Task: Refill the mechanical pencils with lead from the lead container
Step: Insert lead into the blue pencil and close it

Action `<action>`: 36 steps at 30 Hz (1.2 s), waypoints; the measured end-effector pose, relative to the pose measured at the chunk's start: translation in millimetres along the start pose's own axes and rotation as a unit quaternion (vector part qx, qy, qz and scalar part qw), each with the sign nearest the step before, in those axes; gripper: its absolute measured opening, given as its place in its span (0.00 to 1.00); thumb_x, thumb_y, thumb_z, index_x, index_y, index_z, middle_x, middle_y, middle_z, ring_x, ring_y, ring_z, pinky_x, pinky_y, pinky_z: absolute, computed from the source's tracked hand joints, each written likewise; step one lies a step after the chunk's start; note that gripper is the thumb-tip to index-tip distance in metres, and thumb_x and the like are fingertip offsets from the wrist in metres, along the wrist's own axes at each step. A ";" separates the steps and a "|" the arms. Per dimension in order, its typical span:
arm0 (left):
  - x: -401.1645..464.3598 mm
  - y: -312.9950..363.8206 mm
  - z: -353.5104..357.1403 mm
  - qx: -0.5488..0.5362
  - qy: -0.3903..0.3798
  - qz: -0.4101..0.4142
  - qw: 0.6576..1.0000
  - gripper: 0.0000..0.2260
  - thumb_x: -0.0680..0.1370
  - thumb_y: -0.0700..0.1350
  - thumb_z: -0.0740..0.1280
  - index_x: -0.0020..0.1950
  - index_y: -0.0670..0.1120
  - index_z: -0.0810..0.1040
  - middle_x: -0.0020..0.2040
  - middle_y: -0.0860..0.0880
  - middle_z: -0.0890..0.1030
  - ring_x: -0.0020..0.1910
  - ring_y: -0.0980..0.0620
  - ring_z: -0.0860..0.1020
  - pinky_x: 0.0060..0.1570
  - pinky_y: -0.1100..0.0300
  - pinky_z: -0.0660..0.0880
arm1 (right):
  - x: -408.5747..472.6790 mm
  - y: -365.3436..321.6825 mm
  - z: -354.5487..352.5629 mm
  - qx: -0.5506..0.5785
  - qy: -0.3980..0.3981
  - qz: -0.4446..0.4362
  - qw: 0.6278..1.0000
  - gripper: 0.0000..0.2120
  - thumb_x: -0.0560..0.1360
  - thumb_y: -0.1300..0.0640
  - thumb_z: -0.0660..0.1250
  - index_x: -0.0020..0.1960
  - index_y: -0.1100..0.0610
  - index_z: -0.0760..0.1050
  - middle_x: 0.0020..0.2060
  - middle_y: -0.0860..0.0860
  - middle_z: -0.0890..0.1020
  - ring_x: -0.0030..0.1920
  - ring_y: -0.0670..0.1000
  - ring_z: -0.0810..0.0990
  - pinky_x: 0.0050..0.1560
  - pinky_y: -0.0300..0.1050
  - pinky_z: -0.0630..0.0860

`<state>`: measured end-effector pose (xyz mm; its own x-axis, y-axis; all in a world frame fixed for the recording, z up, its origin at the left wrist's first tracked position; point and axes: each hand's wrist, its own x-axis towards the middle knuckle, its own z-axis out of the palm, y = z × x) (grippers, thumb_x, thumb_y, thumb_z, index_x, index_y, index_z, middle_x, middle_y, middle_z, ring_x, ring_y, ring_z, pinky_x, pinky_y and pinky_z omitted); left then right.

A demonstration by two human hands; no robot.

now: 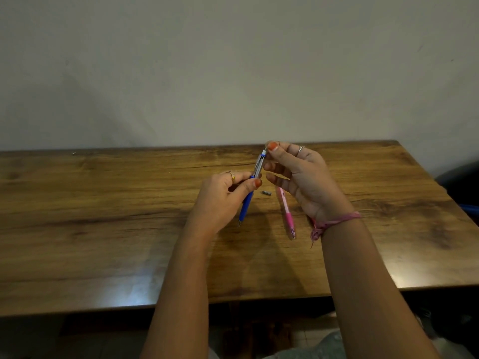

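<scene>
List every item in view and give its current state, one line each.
blue pencil: held tilted above the table, tip down.
left hand: grips the blue pencil's barrel.
right hand: pinches the blue pencil's top end.
pink pencil: lying flat on the table, untouched.
small grey piece: lying loose between the pencils.
table: bears the pink pencil.

Two bare forearms, no sleeves in view. Left hand (220, 200): a gold-toned ring (231, 175) on one finger; thumbnail painted orange-red. Right hand (302, 174): a thin silver-toned ring (300, 149) on one finger; thumbnail painted the same orange-red. Right wrist: a pink thread band (334, 222), wound round several times and knotted at the inner side, with a frayed loose end hanging below the knot. At the bottom edge of the view, between the forearms, a patch of light grey-green patterned cloth (329, 345) over the lap.
</scene>
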<state>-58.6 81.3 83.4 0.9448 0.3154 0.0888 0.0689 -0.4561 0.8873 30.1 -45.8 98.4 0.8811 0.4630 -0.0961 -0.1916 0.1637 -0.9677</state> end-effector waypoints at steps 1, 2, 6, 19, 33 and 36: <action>-0.1 0.5 0.1 0.003 0.000 0.000 1.000 0.13 0.77 0.46 0.66 0.60 0.45 0.79 0.48 0.50 0.82 0.49 0.54 0.79 0.53 0.53 0.78 | 0.2 0.2 -0.2 -0.002 0.001 0.001 1.000 0.04 0.76 0.57 0.68 0.49 0.55 0.81 0.40 0.49 0.85 0.40 0.45 0.82 0.41 0.39 0.81; -0.2 0.8 0.1 0.006 -0.001 0.000 1.000 0.13 0.77 0.46 0.66 0.60 0.44 0.79 0.49 0.49 0.82 0.50 0.53 0.79 0.54 0.53 0.78 | 0.5 0.4 -0.3 -0.006 0.001 0.001 1.000 0.04 0.76 0.57 0.69 0.49 0.55 0.81 0.40 0.49 0.85 0.40 0.45 0.82 0.41 0.39 0.81; 0.4 1.2 0.1 0.018 -0.006 0.000 1.000 0.14 0.77 0.46 0.66 0.61 0.43 0.79 0.51 0.48 0.81 0.51 0.53 0.79 0.55 0.53 0.77 | 1.0 0.8 -2.2 -0.035 -0.003 -0.004 0.999 0.04 0.76 0.56 0.68 0.49 0.55 0.80 0.40 0.48 0.85 0.39 0.44 0.82 0.40 0.39 0.81; 0.5 -3.0 1.1 0.027 -0.018 -0.011 0.999 0.10 0.79 0.46 0.64 0.57 0.48 0.80 0.48 0.51 0.82 0.48 0.53 0.79 0.53 0.52 0.78 | 2.4 2.9 -4.8 -0.167 0.026 -0.034 0.985 0.04 0.76 0.52 0.69 0.49 0.49 0.82 0.40 0.45 0.85 0.41 0.44 0.81 0.43 0.43 0.76; 1.5 -6.3 -0.6 0.001 0.003 -0.012 1.000 0.05 0.78 0.49 0.65 0.48 0.54 0.80 0.43 0.46 0.83 0.44 0.45 0.80 0.48 0.47 0.79 | 21.3 45.6 -9.1 -0.656 0.072 -0.096 0.745 0.10 0.78 0.54 0.66 0.58 0.48 0.81 0.51 0.49 0.84 0.53 0.52 0.79 0.54 0.51 0.77; 1.5 -7.8 -0.3 0.005 0.001 -0.010 1.000 0.07 0.78 0.49 0.65 0.53 0.50 0.81 0.43 0.46 0.83 0.45 0.46 0.80 0.48 0.47 0.79 | 21.0 48.8 -5.9 -0.687 0.083 -0.123 0.712 0.11 0.79 0.55 0.65 0.58 0.47 0.81 0.50 0.50 0.84 0.54 0.54 0.78 0.52 0.49 0.74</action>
<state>-57.8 85.5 76.8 0.9427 0.3261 0.0710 0.0917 -0.4575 0.8845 41.8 -33.3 47.7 0.8756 0.4400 0.1993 0.4804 -0.8363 -0.2642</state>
